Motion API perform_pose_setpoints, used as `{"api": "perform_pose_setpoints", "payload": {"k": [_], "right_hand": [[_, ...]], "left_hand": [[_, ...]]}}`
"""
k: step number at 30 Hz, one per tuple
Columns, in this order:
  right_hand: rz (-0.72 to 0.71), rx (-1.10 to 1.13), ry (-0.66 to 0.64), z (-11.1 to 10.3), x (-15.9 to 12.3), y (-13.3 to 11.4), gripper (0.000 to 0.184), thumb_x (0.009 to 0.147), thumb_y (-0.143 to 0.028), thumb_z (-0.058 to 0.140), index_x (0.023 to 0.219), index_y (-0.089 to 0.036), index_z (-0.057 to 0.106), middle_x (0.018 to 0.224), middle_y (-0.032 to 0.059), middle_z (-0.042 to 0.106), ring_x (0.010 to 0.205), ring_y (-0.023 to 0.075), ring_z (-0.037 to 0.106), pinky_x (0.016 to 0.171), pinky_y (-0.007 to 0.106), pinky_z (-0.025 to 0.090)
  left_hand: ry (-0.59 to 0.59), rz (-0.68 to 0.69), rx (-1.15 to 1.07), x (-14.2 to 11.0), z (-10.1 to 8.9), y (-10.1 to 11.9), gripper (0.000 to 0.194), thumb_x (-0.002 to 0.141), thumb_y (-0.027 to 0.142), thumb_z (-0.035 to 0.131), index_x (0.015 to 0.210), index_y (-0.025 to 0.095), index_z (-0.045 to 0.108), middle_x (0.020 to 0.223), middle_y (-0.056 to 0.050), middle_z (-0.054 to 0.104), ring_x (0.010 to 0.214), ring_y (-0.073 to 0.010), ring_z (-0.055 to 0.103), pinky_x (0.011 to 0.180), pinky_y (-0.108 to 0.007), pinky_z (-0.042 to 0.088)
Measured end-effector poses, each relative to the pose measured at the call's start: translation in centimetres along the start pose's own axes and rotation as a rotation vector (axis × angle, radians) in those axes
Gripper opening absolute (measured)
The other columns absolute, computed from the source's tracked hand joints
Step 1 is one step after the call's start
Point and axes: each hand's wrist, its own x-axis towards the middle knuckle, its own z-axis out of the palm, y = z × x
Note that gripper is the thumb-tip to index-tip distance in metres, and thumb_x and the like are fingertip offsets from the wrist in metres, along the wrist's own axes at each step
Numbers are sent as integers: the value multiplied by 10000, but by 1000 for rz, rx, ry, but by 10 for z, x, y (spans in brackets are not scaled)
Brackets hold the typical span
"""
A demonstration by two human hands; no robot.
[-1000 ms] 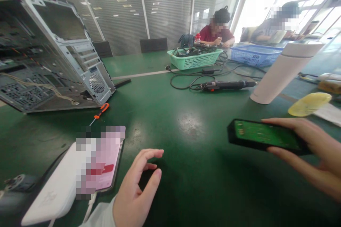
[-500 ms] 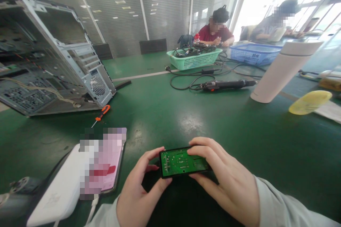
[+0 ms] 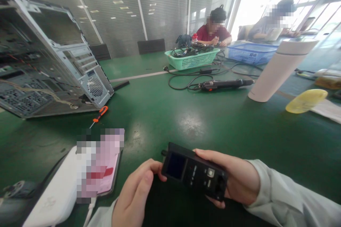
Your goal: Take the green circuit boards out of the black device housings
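A black handheld device (image 3: 190, 179) with a small dark screen and a few buttons is tilted above the table in front of me. My right hand (image 3: 234, 175) grips its right end, thumb along the top edge and fingers underneath. At the left end, my left hand (image 3: 138, 188) has its fingers loosely bent, its fingertips at or against the device's edge without gripping it. The screen side faces me, so the green circuit board is hidden.
To the left stand an open computer case (image 3: 55, 60), an orange-handled screwdriver (image 3: 100, 114), a white power bank (image 3: 57, 188) and a phone (image 3: 108, 159). Ahead lie an electric screwdriver (image 3: 223, 84) and a green basket (image 3: 193, 60) of cables; a pink tumbler (image 3: 281, 71) stands right. Two people sit beyond.
The device has been turned over from its circuit-board side to its screen side. My right hand has shifted to hold its right end, and my left hand has loosened from it.
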Motion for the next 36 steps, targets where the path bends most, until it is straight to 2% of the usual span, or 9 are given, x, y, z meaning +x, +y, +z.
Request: {"api": "perform_pose_setpoints", "payload": {"k": [2,5,8,10,13,17,22,29,36], "right_hand": [[118,169,-61,-2,1,-4,626,1004,-514,27,797,-111,459,637,9,470,425,53,465,406,146,342],[44,306,-117,-4,3,-4,704,1009,-482,-72,778,-103,473,651,19,488,436,49,492,426,136,384],[-36,297,-125,-7,5,-1,641,1018,-538,74,830,-94,496,736,32,517,535,51,546,482,125,437],[-124,206,-65,-8,4,2,548,946,-650,344,931,-119,478,810,33,528,666,94,595,512,138,469],[-355,-85,127,-5,-2,5,592,776,-667,623,1042,-178,419,909,29,523,788,145,592,548,195,507],[-727,-722,464,1,-10,9,278,885,-347,558,1124,-219,497,1022,23,518,881,110,536,775,238,508],[-1058,-1279,524,-1,-10,11,317,923,-154,483,1230,-231,466,1164,61,504,1080,151,501,917,277,486],[-1134,-1408,492,-2,-8,11,335,930,-170,468,1253,-226,401,1148,56,512,1068,143,494,878,254,497],[-1013,-1330,534,-3,-7,16,411,874,-444,645,1192,-226,502,1132,48,519,1012,138,533,846,237,498]], "left_hand": [[18,1,3,1,0,-1,485,921,549,370,850,222,721,707,-40,692,760,-248,647,790,-361,498],[59,-6,14,2,-4,-5,432,930,507,406,864,217,719,724,-40,698,795,-246,647,806,-358,490],[36,-16,19,0,-8,-9,374,932,492,441,915,223,700,825,-36,711,856,-231,644,829,-327,488],[27,-23,11,-2,-8,-12,331,928,483,468,990,238,681,902,-33,711,913,-220,641,848,-302,491],[120,-20,-18,-5,-6,-16,296,916,446,520,1135,279,628,1024,-20,686,1009,-202,621,900,-270,474],[165,89,-28,-6,-5,-20,342,921,367,532,1261,341,548,1231,-16,611,1151,-211,567,996,-311,444],[58,232,208,-1,-9,-16,319,861,252,616,1165,347,602,1238,-28,597,1205,-246,539,1060,-413,403],[67,282,312,3,-7,-10,220,795,230,668,992,325,640,1110,-26,675,1133,-270,602,988,-475,466],[24,353,327,-1,-7,-6,242,825,205,642,1017,344,594,1121,-2,661,1159,-237,591,978,-400,481]]}}
